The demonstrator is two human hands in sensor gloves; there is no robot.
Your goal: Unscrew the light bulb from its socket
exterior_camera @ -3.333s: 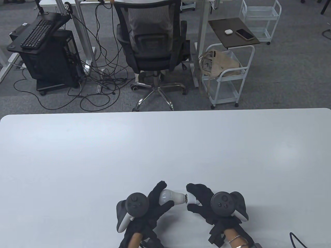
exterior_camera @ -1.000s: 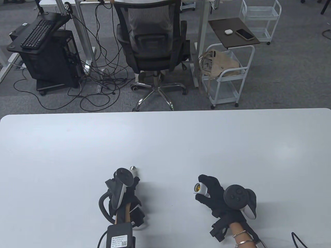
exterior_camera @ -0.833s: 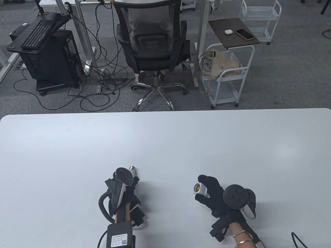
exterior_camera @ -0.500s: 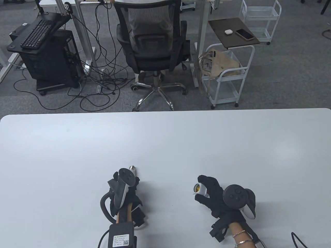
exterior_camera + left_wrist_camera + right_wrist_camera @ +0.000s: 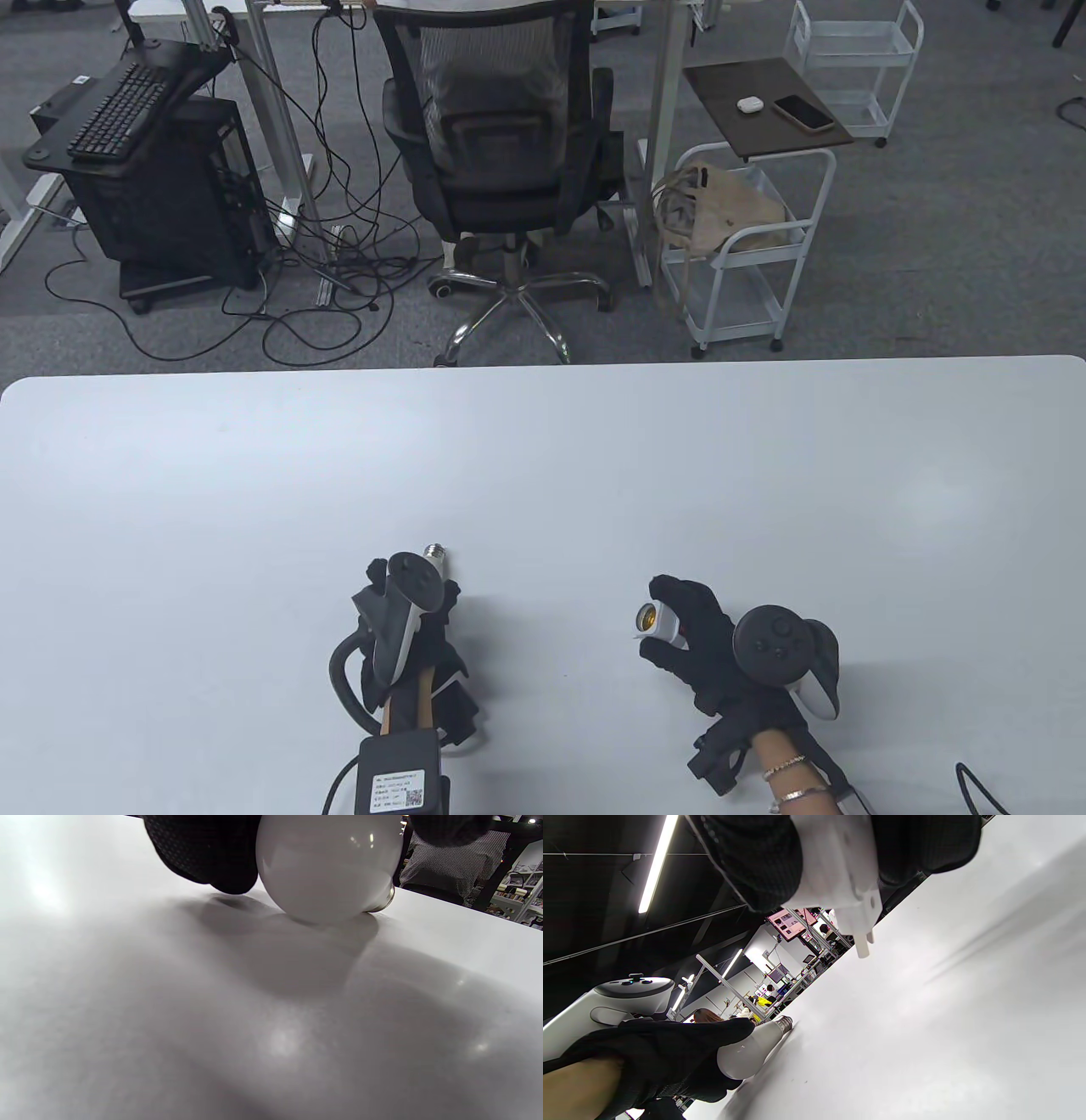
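Observation:
The white light bulb [image 5: 326,866] is out of the socket. My left hand [image 5: 416,611] holds it low on the white table [image 5: 543,475], its glass touching the surface, its metal screw base [image 5: 435,553] pointing away from me. The bulb also shows in the right wrist view [image 5: 751,1052]. My right hand [image 5: 691,632] grips the white socket [image 5: 655,621] just above the table, its brass-lined opening facing left. In the right wrist view the socket [image 5: 840,874] shows its plug prongs pointing down between my fingers.
A black cable [image 5: 976,785] lies at the table's near right corner. Beyond the far edge stand an office chair [image 5: 501,161], a white cart [image 5: 747,246] and a computer stand [image 5: 144,170].
Since 3.3 s ago the bulb has come out of the socket and my hands have moved apart, the left one turning the bulb's base away. Over the last second almost nothing has moved.

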